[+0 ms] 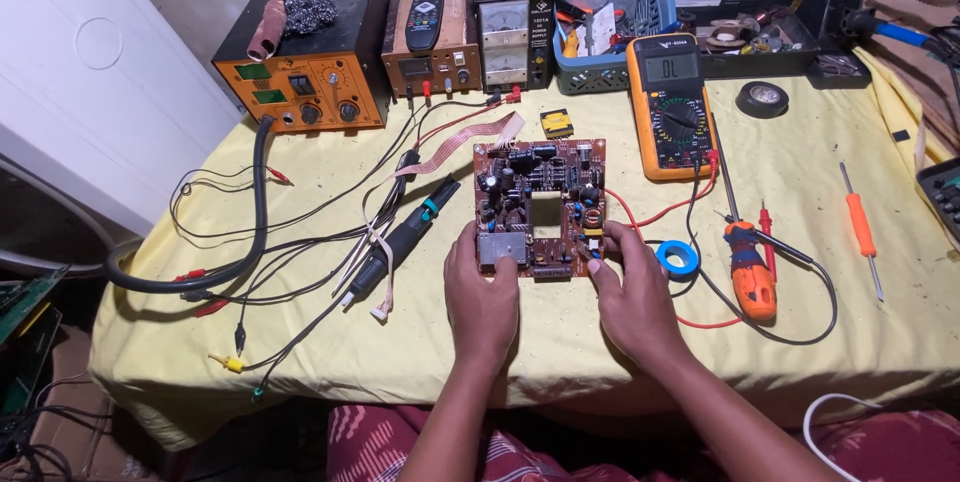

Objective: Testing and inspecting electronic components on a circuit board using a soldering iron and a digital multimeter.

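Brown circuit board (538, 207) lies flat at counter (500, 342) centre — gripped at its near edge by left hand (482, 297) and right hand (630, 292), fingers closed on it; blue tape roll (678, 258) just beside right hand.

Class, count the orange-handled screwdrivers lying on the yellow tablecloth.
2. A thick orange-handled screwdriver lies right of the blue tape roll; a slim orange-handled screwdriver lies further right. More could be hidden in the blue plastic basket.
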